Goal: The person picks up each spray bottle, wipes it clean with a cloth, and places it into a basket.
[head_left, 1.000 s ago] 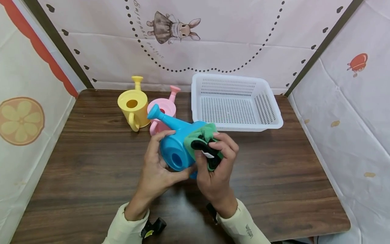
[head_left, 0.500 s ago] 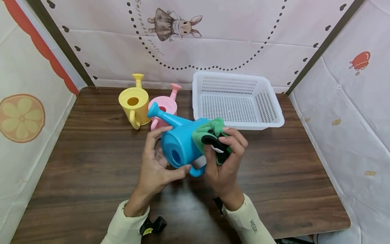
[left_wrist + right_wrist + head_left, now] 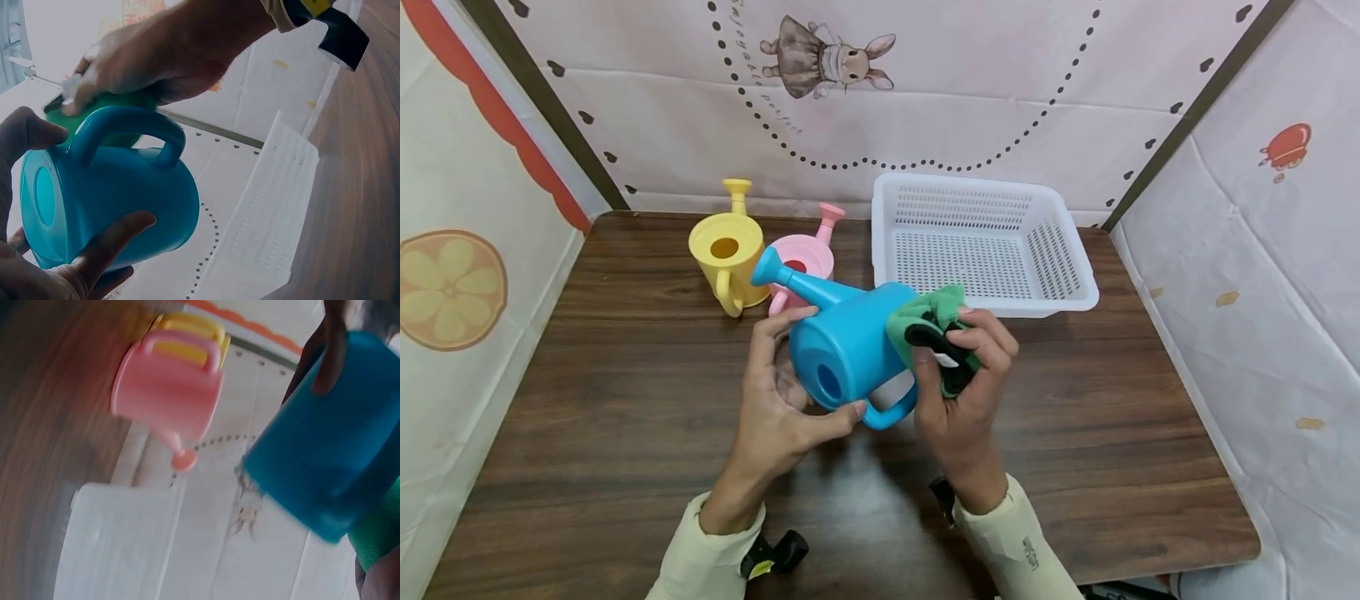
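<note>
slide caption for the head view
Left hand grips a tilted blue watering can; right hand holds a green cloth against it.

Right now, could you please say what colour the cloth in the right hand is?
The cloth is green with black and white parts, clearest in the head view.

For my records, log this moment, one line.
left hand: grips blue watering can; right hand: holds green cloth; table: yellow watering can, pink watering can, white perforated basket

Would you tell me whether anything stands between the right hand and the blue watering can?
Yes: the green cloth in the right hand sits between that hand and the blue watering can, at the can's right in the head view.
</note>
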The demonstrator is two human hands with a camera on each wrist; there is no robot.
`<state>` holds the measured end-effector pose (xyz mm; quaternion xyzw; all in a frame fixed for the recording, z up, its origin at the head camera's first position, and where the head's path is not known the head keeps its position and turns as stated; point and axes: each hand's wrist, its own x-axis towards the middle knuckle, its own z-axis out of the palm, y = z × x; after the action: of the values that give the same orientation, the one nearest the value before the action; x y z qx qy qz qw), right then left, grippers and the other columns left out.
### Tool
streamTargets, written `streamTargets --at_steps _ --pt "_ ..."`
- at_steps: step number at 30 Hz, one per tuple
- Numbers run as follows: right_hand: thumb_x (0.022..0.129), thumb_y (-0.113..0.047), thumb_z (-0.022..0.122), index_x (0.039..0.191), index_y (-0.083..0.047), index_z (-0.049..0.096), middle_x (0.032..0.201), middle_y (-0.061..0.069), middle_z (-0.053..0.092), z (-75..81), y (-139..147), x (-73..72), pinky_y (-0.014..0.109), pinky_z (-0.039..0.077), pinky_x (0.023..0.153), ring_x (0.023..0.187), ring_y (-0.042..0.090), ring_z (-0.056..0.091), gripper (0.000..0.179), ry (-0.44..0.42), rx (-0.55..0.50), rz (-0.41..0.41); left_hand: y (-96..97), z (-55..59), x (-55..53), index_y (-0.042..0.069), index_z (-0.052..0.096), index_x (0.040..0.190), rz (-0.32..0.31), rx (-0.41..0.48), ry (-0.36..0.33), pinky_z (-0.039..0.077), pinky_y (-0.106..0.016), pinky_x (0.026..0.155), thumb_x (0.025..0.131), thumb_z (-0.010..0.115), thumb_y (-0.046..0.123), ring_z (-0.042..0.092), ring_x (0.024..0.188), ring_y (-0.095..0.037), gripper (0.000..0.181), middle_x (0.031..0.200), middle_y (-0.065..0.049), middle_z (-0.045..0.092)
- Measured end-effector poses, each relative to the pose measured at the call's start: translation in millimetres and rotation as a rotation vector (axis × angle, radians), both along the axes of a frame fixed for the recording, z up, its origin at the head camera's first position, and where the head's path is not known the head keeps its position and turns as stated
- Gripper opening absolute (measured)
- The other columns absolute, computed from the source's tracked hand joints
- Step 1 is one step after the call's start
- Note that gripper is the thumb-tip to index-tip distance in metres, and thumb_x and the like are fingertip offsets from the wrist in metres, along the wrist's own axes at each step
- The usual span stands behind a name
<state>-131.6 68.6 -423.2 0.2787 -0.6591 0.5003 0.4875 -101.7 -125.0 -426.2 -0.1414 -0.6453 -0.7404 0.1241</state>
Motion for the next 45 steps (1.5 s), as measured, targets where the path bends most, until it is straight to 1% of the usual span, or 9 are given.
streamTargets --at_steps 7,13,18,22,26,31,35,41,45 --pt "0.115 -0.019 0.064 0.116 0.010 0.048 0.133 0.026 0.055 2.7 -18.6 14.8 0.040 0.055 0.108 0.121 0.038 0.059 0.033 0.135 0.100 0.078 0.3 -1.6 -2.6 0.005 0.041 0.158 -0.016 0.115 -0.021 0.063 -0.032 0.111 0.071 0.080 -0.023 0.056 0.141 -0.039 0.099 0.161 -0.014 0.041" --pt "0.115 -0.020 0.065 0.116 0.009 0.048 0.133 0.025 0.054 0.2 -23.5 16.3 0.043 0.056 0.109 0.123 0.040 0.060 0.033 0.190 0.098 0.109 0.5 0.4 -2.2 0.000 0.038 0.158 -0.015 0.189 -0.009 0.063 -0.032 0.111 0.066 0.076 -0.027 0.058 0.138 -0.033 0.103 0.158 -0.013 0.043" --pt "0.115 -0.019 0.064 0.116 0.010 0.047 0.131 0.027 0.054 1.4 -17.7 9.8 0.042 0.056 0.108 0.122 0.040 0.061 0.034 0.167 0.069 0.089 -0.6 0.8 -2.0 0.003 0.042 0.157 0.024 0.169 -0.021 0.064 -0.034 0.110 0.068 0.080 -0.023 0.056 0.140 -0.040 0.100 0.157 -0.015 0.046" --pt "0.114 -0.018 0.066 0.118 0.010 0.047 0.133 0.026 0.053 2.1 -7.9 4.2 0.038 0.055 0.113 0.126 0.034 0.059 0.034 0.094 0.055 0.060 -4.3 0.2 -1.4 0.006 0.045 0.155 0.066 0.117 -0.049 0.066 -0.033 0.106 0.071 0.084 -0.018 0.055 0.142 -0.043 0.096 0.156 -0.014 0.048" --pt "0.114 -0.019 0.067 0.117 0.012 0.046 0.138 0.021 0.054 1.7 3.8 -2.6 0.037 0.054 0.116 0.130 0.029 0.059 0.037 0.028 0.005 0.073 -10.0 1.5 -1.1 0.005 0.049 0.154 0.089 0.079 -0.050 0.066 -0.032 0.103 0.071 0.085 -0.016 0.061 0.138 -0.040 0.093 0.150 -0.014 0.054" --pt "0.112 -0.022 0.070 0.113 0.014 0.047 0.143 0.010 0.058 2.1 14.8 -5.1 0.037 0.053 0.118 0.133 0.024 0.060 0.043 -0.016 -0.079 0.155 -16.2 4.4 -3.0 0.001 0.055 0.154 0.081 0.056 -0.023 0.066 -0.033 0.102 0.070 0.087 -0.014 0.072 0.129 -0.031 0.091 0.145 -0.015 0.063" --pt "0.110 -0.023 0.074 0.108 0.012 0.049 0.142 0.006 0.061 3.6 16.8 -1.5 0.040 0.053 0.121 0.137 0.023 0.061 0.043 0.002 -0.079 0.214 -17.8 5.4 -4.5 0.000 0.056 0.155 0.073 0.050 -0.037 0.066 -0.033 0.103 0.070 0.087 -0.014 0.074 0.127 -0.028 0.091 0.143 -0.014 0.067" --pt "0.106 -0.019 0.079 0.100 0.009 0.051 0.132 0.015 0.065 7.0 7.9 2.0 0.045 0.056 0.119 0.137 0.031 0.066 0.040 0.110 -0.028 0.340 -17.8 4.6 -5.4 -0.001 0.056 0.155 0.049 0.036 -0.085 0.068 -0.035 0.098 0.070 0.089 -0.016 0.075 0.124 -0.031 0.093 0.143 -0.015 0.065" --pt "0.104 -0.013 0.080 0.097 0.008 0.053 0.129 0.022 0.063 8.5 1.7 1.8 0.050 0.058 0.118 0.137 0.039 0.067 0.035 0.206 0.033 0.452 -18.2 1.5 -6.9 -0.002 0.054 0.155 0.019 0.058 -0.079 0.069 -0.038 0.095 0.071 0.086 -0.019 0.075 0.120 -0.032 0.091 0.140 -0.016 0.062"
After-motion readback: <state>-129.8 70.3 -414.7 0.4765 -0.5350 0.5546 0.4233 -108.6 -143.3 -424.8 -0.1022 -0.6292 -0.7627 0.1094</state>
